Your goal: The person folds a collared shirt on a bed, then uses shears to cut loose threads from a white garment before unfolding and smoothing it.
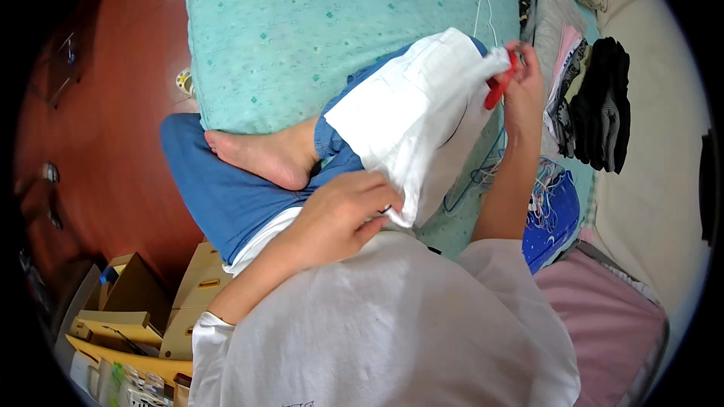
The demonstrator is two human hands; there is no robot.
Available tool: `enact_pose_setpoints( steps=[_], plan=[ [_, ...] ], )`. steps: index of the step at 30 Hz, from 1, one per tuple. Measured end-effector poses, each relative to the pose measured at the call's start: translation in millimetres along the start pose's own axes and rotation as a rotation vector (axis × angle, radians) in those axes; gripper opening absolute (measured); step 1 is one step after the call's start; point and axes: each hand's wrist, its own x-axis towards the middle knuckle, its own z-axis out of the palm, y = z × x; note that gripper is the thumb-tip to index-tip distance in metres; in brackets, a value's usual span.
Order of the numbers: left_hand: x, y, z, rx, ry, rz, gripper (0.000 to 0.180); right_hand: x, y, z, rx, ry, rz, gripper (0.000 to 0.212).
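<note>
A white garment [407, 83] lies spread over my raised knee in blue trousers, its near end bunched up toward my chest. My left hand [347, 215] is at this near end, thumb and fingers closed on the garment's hem. Farther right, my right hand [523, 79] is raised at the garment's far right corner, fingers curled round a narrow red piece [498, 90]. This red piece looks stiff and curved like part of a clothes hanger, but most of it is hidden by hand and cloth. Part of the cloth between my hands is blurred.
A thin white wire hanger [486, 11] lies beyond the knee on the green bedspread [302, 22]. To the right are folded dark clothes [603, 105], a blue bag with several hangers or cords [550, 215] and a pink cloth item [596, 316]. Boxes [200, 286] stand at lower left.
</note>
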Motion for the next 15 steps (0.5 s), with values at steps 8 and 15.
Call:
enact_pose_setpoints(
  steps=[8, 15],
  plan=[
    [-0.2, -2.5, 15.2, 0.097, -0.068, 0.032, 0.020, -45.1, 27.1, -36.6, 0.416, 0.151, 0.084, 0.040],
    [-3.1, 5.7, 9.9, 0.035, -0.055, -0.042, 0.021, -45.0, 27.6, -35.5, 0.463, 0.156, 0.090, 0.040]
  ],
)
